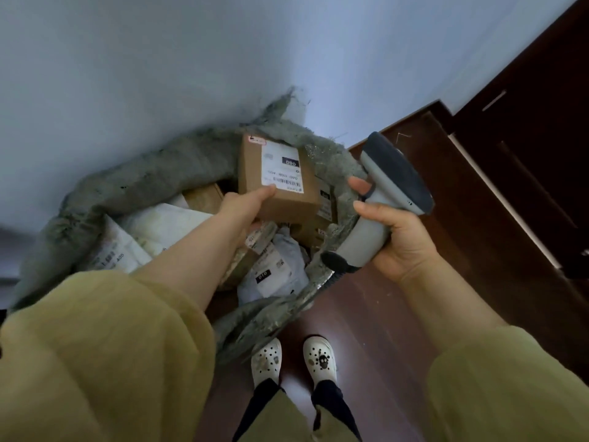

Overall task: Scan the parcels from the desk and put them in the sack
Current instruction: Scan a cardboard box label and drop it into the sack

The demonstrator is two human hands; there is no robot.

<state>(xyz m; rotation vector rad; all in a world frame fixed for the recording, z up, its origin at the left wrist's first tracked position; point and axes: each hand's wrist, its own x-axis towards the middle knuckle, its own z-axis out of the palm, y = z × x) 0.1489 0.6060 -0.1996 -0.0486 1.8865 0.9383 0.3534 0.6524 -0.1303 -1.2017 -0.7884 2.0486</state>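
Observation:
My left hand (245,207) grips a small brown cardboard box (287,202) with a white shipping label, thumb on top and fingers beneath. The box hangs over the open mouth of the grey woven sack (153,183). Inside the sack lie several parcels: white poly mailers (165,228), a grey mailer (277,272) and other brown boxes (204,196). My right hand (401,240) holds a grey barcode scanner (392,189) by its handle, just right of the sack, with its dark head pointing up and away.
The sack stands against a pale wall (159,74). Dark wooden floor (366,314) lies to the right, with a dark wooden door (526,122) and frame beyond. My feet in white clogs (293,358) stand close to the sack's near edge.

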